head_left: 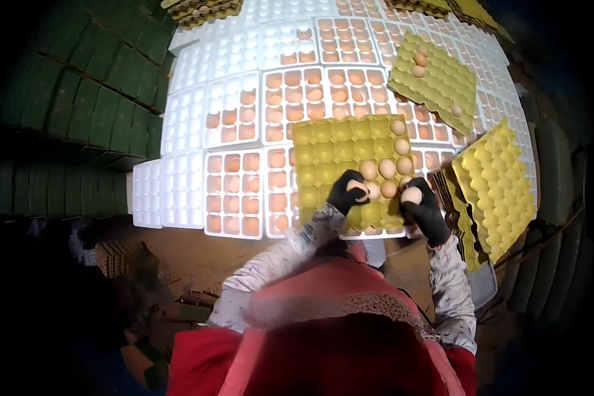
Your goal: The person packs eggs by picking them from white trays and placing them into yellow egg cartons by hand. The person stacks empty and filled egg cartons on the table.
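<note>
Both hands wear black gloves over the near part of a yellow egg tray, which lies on white egg-filled boxes. My left hand is closed round an egg, with another egg beside its fingers. At the tray's right side, my right hand has its fingers wrapped round an egg. Several eggs sit in the tray's right and middle cups, and its left cups hold none. The palms are hidden.
White boxes with brown eggs cover the surface. A second yellow tray with a few eggs lies at the upper right. Stacked yellow trays lean at the right. Green crates stand at the left.
</note>
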`<state>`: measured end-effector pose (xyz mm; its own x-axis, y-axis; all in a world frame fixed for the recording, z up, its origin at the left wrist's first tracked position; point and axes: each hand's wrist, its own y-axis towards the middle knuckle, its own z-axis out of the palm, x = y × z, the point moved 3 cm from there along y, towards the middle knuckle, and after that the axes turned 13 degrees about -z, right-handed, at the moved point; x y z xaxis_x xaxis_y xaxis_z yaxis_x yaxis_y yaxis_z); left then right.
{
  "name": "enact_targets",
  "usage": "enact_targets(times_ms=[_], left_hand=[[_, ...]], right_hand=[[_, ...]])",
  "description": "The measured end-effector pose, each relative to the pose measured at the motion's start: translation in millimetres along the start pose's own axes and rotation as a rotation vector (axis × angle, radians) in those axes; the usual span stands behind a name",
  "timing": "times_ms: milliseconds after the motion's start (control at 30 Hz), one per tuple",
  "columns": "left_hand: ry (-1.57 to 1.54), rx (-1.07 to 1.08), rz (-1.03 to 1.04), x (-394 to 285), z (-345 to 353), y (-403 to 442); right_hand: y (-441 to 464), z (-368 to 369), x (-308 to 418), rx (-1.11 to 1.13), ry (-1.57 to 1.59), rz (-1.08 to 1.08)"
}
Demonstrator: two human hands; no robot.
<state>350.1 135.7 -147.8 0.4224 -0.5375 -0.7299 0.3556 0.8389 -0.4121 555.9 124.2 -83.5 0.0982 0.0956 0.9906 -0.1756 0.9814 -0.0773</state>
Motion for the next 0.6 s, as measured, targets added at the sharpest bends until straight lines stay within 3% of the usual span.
enact_targets(times_ms=[33, 67, 100, 133, 200, 267, 333, 467, 533, 600], left_hand=[[0.251, 0.032, -0.041, -21.5, 6.1, -3.8], [0.756, -0.087, -0.198, -41.1, 21.1, -2.4], [1.294, -0.107, 0.255, -29.3, 18.8, 9.9], [1.246, -0.148, 0.315, -34.7, 29.1, 6.5], [1.747, -0.126, 0.14, -25.5, 40.2, 12.2], [1.766, -0.149, 0.364, 16.5, 30.6, 41.9], [1.792, -0.206, 0.375, 12.5, 25.6, 28.7], [1.822, -0.326, 0.431, 16.2, 19.6, 16.9], [1.821, -0.34, 0.478, 21.4, 25.7, 16.6], [1.761, -0.36, 0.509, 20.3, 27.0, 15.8]], right_hand=[[4.7, -4.8, -0.1, 0.035, 0.137, 0.154], [10.0, 0.3, 6.3, 0.111, 0.086, 0.145], [18.2, -2.5, -12.3, 0.186, -0.259, -0.037], [21.2, 0.9, -27.8, 0.173, -0.858, -0.605], [23.0, 30.9, -20.0, 0.347, -1.712, -0.481], [22.8, 38.7, -38.8, 0.392, -1.811, -0.377], [28.4, 21.6, -56.6, 0.354, -1.52, -0.642], [32.1, 15.0, -49.8, 0.479, -1.551, -0.478], [35.7, 13.2, -31.9, 0.5, -1.341, -0.519], [48.8, 3.7, -22.9, 0.486, -1.139, -0.145]])
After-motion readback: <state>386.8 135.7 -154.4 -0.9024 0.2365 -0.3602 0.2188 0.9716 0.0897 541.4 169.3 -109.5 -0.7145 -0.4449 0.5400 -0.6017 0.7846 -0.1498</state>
